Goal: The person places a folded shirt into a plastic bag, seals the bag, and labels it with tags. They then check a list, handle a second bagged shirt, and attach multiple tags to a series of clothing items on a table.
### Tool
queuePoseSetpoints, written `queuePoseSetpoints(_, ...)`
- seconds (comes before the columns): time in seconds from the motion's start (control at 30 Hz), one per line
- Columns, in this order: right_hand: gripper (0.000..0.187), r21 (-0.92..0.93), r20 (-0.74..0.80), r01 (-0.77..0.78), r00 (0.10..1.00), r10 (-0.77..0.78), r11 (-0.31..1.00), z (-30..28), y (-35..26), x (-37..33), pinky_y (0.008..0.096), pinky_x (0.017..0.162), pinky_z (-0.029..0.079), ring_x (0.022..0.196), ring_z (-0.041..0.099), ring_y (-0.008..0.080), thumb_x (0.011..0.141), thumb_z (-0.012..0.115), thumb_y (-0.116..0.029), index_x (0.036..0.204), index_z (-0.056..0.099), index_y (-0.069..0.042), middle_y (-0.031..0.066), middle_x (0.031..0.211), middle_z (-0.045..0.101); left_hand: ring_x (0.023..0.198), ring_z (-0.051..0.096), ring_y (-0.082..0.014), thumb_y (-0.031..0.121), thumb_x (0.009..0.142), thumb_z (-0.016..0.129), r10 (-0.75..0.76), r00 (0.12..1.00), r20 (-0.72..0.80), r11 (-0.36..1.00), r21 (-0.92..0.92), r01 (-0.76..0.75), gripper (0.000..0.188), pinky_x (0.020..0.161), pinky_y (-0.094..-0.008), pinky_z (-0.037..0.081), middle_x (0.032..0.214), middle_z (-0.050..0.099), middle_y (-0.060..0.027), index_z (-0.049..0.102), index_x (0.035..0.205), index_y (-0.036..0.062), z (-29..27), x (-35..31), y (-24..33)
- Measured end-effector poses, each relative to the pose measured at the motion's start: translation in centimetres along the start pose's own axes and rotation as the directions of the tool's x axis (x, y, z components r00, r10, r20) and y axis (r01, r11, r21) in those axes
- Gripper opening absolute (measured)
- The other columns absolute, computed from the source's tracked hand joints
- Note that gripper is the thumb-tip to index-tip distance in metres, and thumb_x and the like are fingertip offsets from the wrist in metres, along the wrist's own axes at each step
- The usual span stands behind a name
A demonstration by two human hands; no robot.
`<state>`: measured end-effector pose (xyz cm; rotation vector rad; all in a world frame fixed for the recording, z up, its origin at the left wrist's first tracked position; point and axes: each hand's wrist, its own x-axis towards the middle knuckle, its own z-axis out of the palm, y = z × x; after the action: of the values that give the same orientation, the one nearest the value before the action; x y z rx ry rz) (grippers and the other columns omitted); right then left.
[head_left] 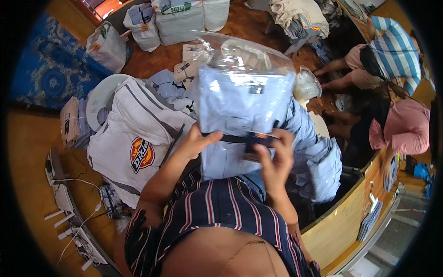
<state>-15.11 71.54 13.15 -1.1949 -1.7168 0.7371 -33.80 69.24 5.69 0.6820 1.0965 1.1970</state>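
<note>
A folded light blue garment (pixel 240 101) in a clear plastic bag (pixel 251 53) is held up in front of my body. The top of the bag stands loose above the cloth. My left hand (pixel 196 144) grips the left edge, thumb on the front over a dark band (pixel 226 137) that crosses the garment. On the right side, my right hand (pixel 279 159) pinches a dark tag (pixel 254 143) between thumb and fingers, slightly blurred. More light blue clothing (pixel 314 159) lies heaped just right of my right hand.
At left, a white cloth with grey edging (pixel 122 115) drapes by a pale round tub (pixel 94 104) and folded stacks (pixel 70 122). White sacks (pixel 180 23) stand behind. Two people bend over at right, one in a striped top (pixel 394 48), beyond a wooden panel (pixel 341 221). Cables (pixel 87 217) hang lower left.
</note>
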Motion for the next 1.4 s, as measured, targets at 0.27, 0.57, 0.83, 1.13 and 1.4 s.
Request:
queuePoseSetpoints(0.27, 0.023, 0.241, 0.394, -0.006, 0.914, -0.092, 0.97, 8.1, 2.4, 7.7, 0.0323, 0.044, 0.042, 0.053, 0.054, 0.0274, 0.069, 0.061, -0.017, 0.081, 0.051, -0.001, 0.0146, 0.065, 0.054, 0.089, 0.048, -0.0147, 0.037, 0.067, 0.064, 0.231, 0.888, -0.397, 0.968, 0.001, -0.251, 0.055, 0.075, -0.0282, 0.04, 0.097, 0.051, -0.0075, 0.045, 0.102, 0.0002, -2.3, 0.2, -2.2)
queuePoseSetpoints(0.57, 0.035, 0.281, 0.359, 0.653, 0.609, -0.708, 0.703, 12.3, 2.0, 8.9, 0.027, 0.042, 0.039, 0.048, 0.047, 0.017, 0.071, 0.054, -0.024, 0.096, 0.05, 0.0, 0.0039, 0.058, 0.042, 0.08, 0.051, -0.0128, 0.015, 0.061, 0.07, 0.188, 0.647, -0.739, 0.968, 0.029, -0.248, 0.046, 0.071, -0.0245, 0.042, 0.089, 0.053, -0.0039, 0.047, 0.099, 0.0029, -1.0, -1.8, -0.9)
queuePoseSetpoints(0.83, 0.029, -0.066, 0.397, 0.408, 0.848, -0.351, 0.911, 9.1, 6.5, 16.3, 0.0324, 0.045, 0.043, 0.05, 0.052, 0.024, 0.07, 0.058, -0.015, 0.097, 0.051, -0.006, 0.0102, 0.068, 0.054, 0.079, 0.052, -0.0149, 0.012, 0.058, 0.071, 0.242, 0.541, -0.805, 0.901, -0.02, -0.433, 0.052, 0.069, -0.0279, 0.045, 0.092, 0.053, -0.0049, 0.045, 0.102, 0.0026, -4.7, -5.3, -1.0)
queuePoseSetpoints(1.13, 0.065, -0.718, 0.488, 0.107, 0.782, 0.388, 0.688, 5.7, 28.5, 19.4, 0.0446, 0.077, 0.038, 0.094, 0.046, 0.0374, 0.069, 0.057, -0.028, 0.124, 0.022, -0.021, 0.0234, 0.106, 0.044, 0.085, 0.051, -0.0176, 0.02, 0.058, 0.073, 0.328, 0.458, -0.826, 0.855, 0.053, -0.516, 0.071, 0.072, -0.03, 0.045, 0.099, 0.048, -0.0067, 0.034, 0.113, 0.0023, -9.3, -8.9, -0.2)
queuePoseSetpoints(1.4, 0.066, -0.794, 0.436, 0.128, 0.801, 0.41, 0.594, 8.0, 27.9, 16.8, 0.0459, 0.058, 0.043, 0.065, 0.055, 0.0368, 0.075, 0.039, -0.009, 0.127, 0.004, -0.03, 0.0248, 0.076, 0.055, 0.092, 0.047, -0.0231, 0.017, 0.065, 0.065, 0.351, 0.299, -0.887, 0.826, 0.143, -0.545, 0.067, 0.08, -0.0353, 0.04, 0.107, 0.044, -0.0107, 0.027, 0.119, 0.004, -11.4, -10.2, -2.4)
